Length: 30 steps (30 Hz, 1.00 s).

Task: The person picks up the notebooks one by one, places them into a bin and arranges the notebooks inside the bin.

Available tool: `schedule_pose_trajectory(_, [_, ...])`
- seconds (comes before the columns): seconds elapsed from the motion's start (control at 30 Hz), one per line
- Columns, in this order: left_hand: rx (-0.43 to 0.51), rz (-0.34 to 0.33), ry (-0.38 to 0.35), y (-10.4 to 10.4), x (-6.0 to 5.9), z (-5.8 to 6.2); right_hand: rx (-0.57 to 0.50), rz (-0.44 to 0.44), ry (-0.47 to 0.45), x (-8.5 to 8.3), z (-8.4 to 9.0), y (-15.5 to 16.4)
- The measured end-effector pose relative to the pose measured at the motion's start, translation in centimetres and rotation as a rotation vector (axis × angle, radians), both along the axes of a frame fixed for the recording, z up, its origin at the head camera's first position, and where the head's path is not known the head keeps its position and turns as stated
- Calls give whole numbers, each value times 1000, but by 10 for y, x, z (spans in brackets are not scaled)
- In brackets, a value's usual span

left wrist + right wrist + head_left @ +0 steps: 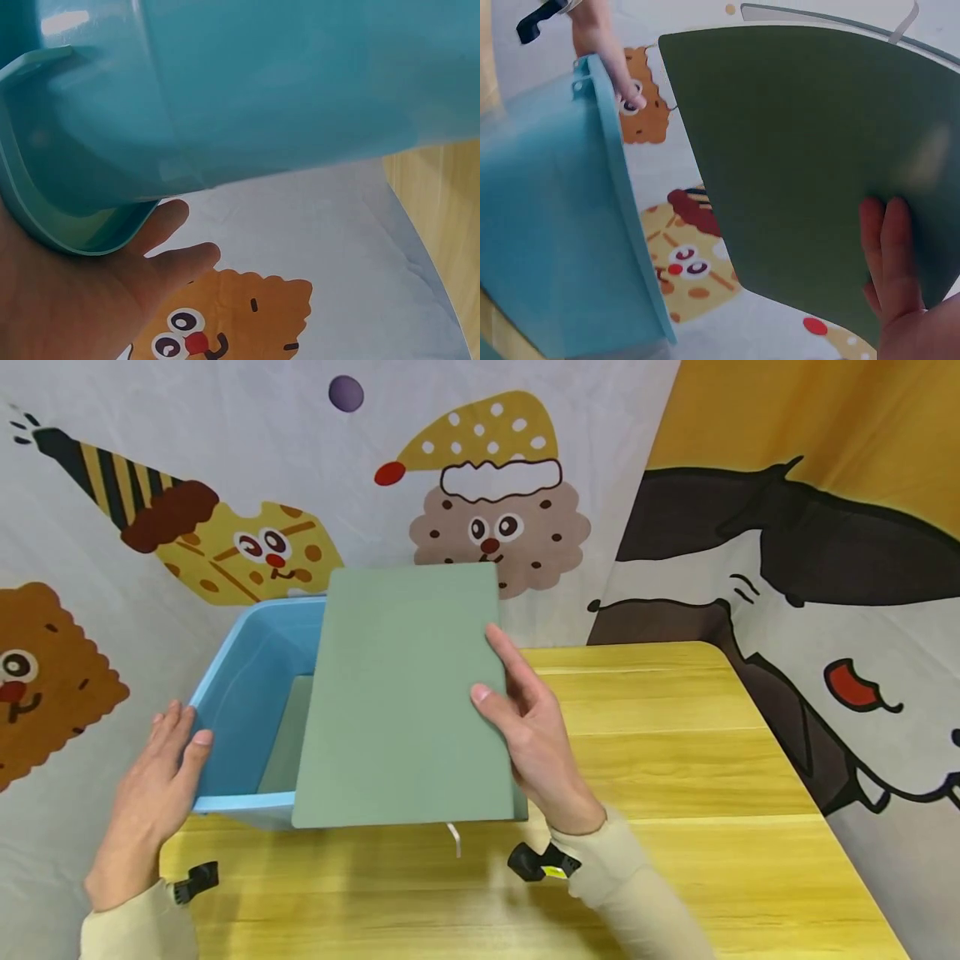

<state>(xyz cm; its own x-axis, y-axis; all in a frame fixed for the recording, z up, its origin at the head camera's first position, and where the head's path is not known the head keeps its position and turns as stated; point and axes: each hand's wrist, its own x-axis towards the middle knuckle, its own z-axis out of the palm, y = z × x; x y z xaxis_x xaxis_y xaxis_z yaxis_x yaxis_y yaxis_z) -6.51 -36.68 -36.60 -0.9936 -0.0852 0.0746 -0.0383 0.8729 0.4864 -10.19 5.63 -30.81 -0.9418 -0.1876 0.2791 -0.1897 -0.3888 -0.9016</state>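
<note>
The right hand [525,727] has the green notebook [405,693] by its right edge, thumb on the cover, fingers curled beneath, holding it tilted over the open blue plastic bin [240,685]. A white ribbon bookmark [453,837] dangles from its near edge. The left hand [153,793] lies flat, fingers straight, against the bin's left rim. The bin sits on the wooden table [675,760].

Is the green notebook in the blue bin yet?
Not yet. The right hand holds the green notebook above the blue bin.
</note>
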Motion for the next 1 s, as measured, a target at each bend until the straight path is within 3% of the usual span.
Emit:
schedule_pose_trajectory(0.23, [3, -1, -15, 1, 1, 0, -33, 10, 39, -2, 3, -19])
schedule_pose_trajectory(0.67, [-6, -9, -5, -1, 4, -1, -153, 6, 1, -11, 8, -59])
schedule_pose_trajectory(1.0, [-22, -21, 17, -3, 2, -2, -118, -5, -32, -22, 13, -87])
